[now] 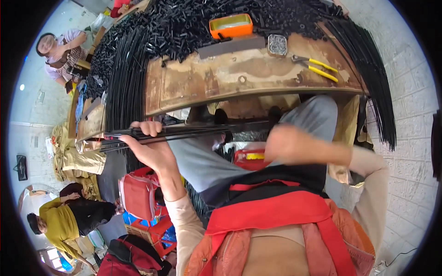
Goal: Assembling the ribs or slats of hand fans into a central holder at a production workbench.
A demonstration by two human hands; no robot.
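A bundle of thin black rods (193, 132) lies crosswise above my lap, just off the table's near edge. My left hand (154, 142) is closed round it near its left end, with the thumb along the near side and fingertips over the far side. At the bundle's right end is my right hand (290, 145), rounded like a fist but smeared by motion. Its fingers cannot be made out, nor whether it grips the rods.
The worn wooden table (198, 85) bears a heap of black tubular pieces (184, 23), an orange container (231, 26), a small tin of metal bits (277, 45) and yellow-handled pliers (317, 69). Long black rods (126, 87) overhang its left; more rods (368, 69) overhang its right. Two people are at left.
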